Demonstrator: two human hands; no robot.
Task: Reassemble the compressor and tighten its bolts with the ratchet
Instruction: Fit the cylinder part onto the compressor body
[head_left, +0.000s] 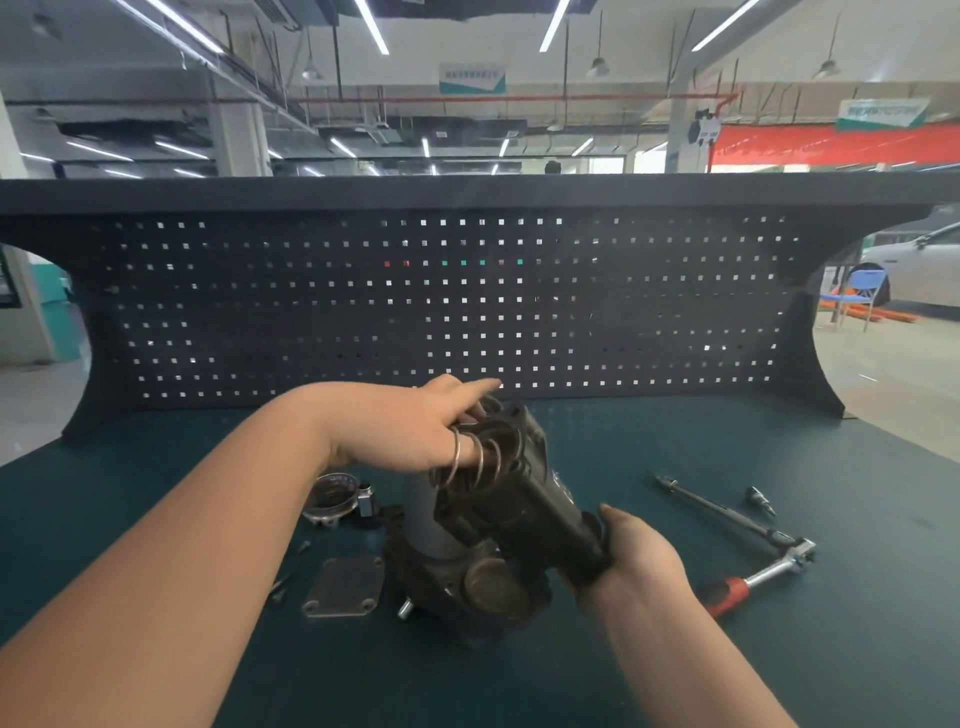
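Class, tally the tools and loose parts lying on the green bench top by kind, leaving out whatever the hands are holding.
Ratchet: 1
Extension bar: 1
Socket bit: 1
Square cover plate: 1
Round housing part: 1
Loose bolts: at least 2, small and hard to tell
Total: at least 7

The left hand (410, 431) covers the far end of the compressor (498, 519); its fingertips are lost behind the spring (472, 460). The right hand (636, 551) wraps the near end, hiding that end's face. Both forearms run off the frame at 6 and 8 o'clock. The small bolts (280, 590) at 8 o'clock of the compressor are too tiny to count. The signs (471, 78) at 12 o'clock are too blurred to read.
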